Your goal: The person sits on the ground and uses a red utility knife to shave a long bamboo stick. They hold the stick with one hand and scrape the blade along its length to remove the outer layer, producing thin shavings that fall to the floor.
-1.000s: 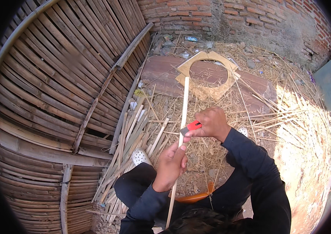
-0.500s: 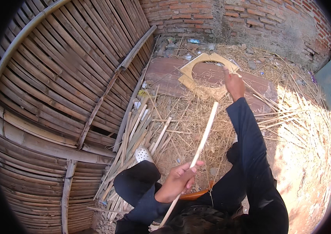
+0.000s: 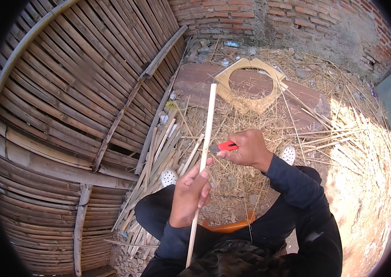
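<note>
A long pale strip of split bamboo (image 3: 208,115) stands tilted in front of me, its top end leaning away. My left hand (image 3: 190,193) is closed round its lower part, and the bottom end reaches toward my lap. In my right hand (image 3: 250,148) is a red utility knife (image 3: 227,146), gripped in the fist. Its dark blade points left and lies at the strip's edge just above my left fingers; whether it touches is too small to tell.
A wooden board with a round hole (image 3: 220,83) lies beyond my hands on a brown plank (image 3: 191,85). Bamboo strips (image 3: 151,157) pile up at the left beside a slatted bamboo wall (image 3: 66,92). Shavings (image 3: 232,184) cover the ground. A brick wall (image 3: 223,18) stands behind.
My right hand has come back from the holed board to the strip, the knife now showing in it. My left hand has raised the strip and shifted it left, more upright.
</note>
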Demonstrator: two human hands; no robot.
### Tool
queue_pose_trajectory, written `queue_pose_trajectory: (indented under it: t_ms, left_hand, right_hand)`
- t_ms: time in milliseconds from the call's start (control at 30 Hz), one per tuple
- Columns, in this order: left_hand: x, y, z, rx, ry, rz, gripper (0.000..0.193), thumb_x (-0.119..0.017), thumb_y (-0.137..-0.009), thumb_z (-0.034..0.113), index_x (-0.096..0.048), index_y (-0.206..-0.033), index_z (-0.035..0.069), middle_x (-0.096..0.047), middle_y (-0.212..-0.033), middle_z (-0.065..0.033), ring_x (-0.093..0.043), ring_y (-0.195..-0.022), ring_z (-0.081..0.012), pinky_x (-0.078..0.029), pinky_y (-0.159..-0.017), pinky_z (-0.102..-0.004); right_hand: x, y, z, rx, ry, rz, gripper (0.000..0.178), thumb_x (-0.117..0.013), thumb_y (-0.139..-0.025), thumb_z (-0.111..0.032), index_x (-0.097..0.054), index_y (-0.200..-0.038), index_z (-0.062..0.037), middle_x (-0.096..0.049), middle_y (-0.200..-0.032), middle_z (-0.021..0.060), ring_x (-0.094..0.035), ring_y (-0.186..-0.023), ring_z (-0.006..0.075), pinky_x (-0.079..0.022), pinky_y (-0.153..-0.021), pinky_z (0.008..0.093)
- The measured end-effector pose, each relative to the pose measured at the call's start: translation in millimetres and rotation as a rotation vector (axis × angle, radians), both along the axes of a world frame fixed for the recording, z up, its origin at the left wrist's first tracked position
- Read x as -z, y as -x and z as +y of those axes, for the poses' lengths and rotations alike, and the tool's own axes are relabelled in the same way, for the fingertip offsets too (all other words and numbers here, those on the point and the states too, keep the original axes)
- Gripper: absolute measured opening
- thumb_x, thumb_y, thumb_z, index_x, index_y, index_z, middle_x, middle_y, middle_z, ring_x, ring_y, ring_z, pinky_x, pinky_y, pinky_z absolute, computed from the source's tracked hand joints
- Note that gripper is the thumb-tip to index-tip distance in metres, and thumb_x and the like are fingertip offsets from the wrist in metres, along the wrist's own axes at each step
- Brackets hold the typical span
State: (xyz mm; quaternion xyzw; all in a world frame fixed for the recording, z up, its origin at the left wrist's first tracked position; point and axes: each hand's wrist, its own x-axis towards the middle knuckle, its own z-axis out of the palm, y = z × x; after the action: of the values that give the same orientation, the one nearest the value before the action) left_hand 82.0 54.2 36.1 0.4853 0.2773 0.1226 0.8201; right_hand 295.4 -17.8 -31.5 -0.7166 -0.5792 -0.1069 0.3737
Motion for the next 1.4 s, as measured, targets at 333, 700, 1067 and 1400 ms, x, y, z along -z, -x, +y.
queue_pose_trajectory:
  t_ms: [333, 700, 1067, 1400]
  left_hand:
    - [-0.7, -3.4, -6.4, -0.012, -0.181, 0.087, 0.041, -0.051, -0.100, 0.017, -0.046, -0.139, 0.007, -0.045, -0.060, 0.0034, -0.035, -0.043, -0.0025, -0.029, -0.041, -0.0179]
    - [8.4, -6.5, -13.6, 0.037, -0.359, 0.139, 0.041, -0.047, -0.101, 0.014, -0.044, -0.141, 0.006, -0.044, -0.062, 0.0054, -0.039, -0.052, -0.0017, -0.032, -0.047, -0.0186]
    - [13.9, 30.3, -25.1, -0.004, -0.210, 0.148, 0.042, -0.048, -0.100, 0.012, -0.044, -0.140, 0.002, -0.042, -0.059, 0.0039, -0.034, -0.043, -0.0029, -0.030, -0.042, -0.0181]
    - [6.6, 15.2, -31.8, -0.036, -0.428, 0.155, 0.045, -0.049, -0.100, 0.012, -0.041, -0.143, 0.003, -0.044, -0.064, 0.0055, -0.037, -0.053, -0.0017, -0.032, -0.047, -0.0177]
  right_hand:
    - [-15.1, 15.6, -3.1, -0.024, -0.028, -0.116, 0.062, -0.064, -0.072, -0.072, -0.057, -0.055, -0.0129, -0.053, -0.045, 0.0035, -0.055, -0.039, 0.0219, -0.040, -0.040, 0.0333]
    - [-8.4, -18.7, 11.5, -0.003, -0.183, -0.397, 0.068, -0.062, -0.068, -0.079, -0.052, -0.053, -0.0129, -0.046, -0.044, 0.0029, -0.054, -0.041, 0.0204, -0.039, -0.045, 0.0333]
    - [-13.1, -84.4, -4.0, 0.379, 0.015, 0.218, 0.071, -0.046, -0.087, -0.070, -0.058, -0.058, -0.0069, -0.051, -0.048, 0.0122, -0.055, -0.046, 0.0309, -0.039, -0.045, 0.0411]
    - [-17.5, 8.4, 2.0, -0.058, -0.043, -0.086, 0.060, -0.062, -0.076, -0.069, -0.061, -0.056, -0.0129, -0.054, -0.045, 0.0057, -0.054, -0.038, 0.0246, -0.042, -0.040, 0.0360]
